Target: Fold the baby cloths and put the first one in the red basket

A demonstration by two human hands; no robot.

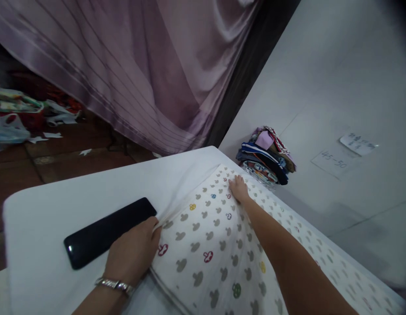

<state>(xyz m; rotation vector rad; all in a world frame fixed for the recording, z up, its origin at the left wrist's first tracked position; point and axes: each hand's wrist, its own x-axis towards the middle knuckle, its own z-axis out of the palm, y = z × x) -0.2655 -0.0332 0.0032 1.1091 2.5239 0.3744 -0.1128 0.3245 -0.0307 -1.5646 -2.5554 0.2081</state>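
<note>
A white cloth [203, 227] printed with grey and coloured mushrooms lies over the table, its near part lifted off the surface. The cloth's left edge is pinched in my left hand [134, 247], which wears a metal bracelet at the wrist. Farther off, my right hand [239, 188] rests on the cloth near its far corner, fingers stretched out. Beside my left hand lies a black phone-like slab [109, 232], its dark glossy face up.
The white table [58, 197] has a rounded far-left corner. A pile of folded clothes [265, 155] sits by the wall [308, 96], which bears handwritten paper labels [358, 143]. A mauve curtain [147, 78] hangs beyond the table. Bags [9, 129] and paper scraps lie on the floor at left.
</note>
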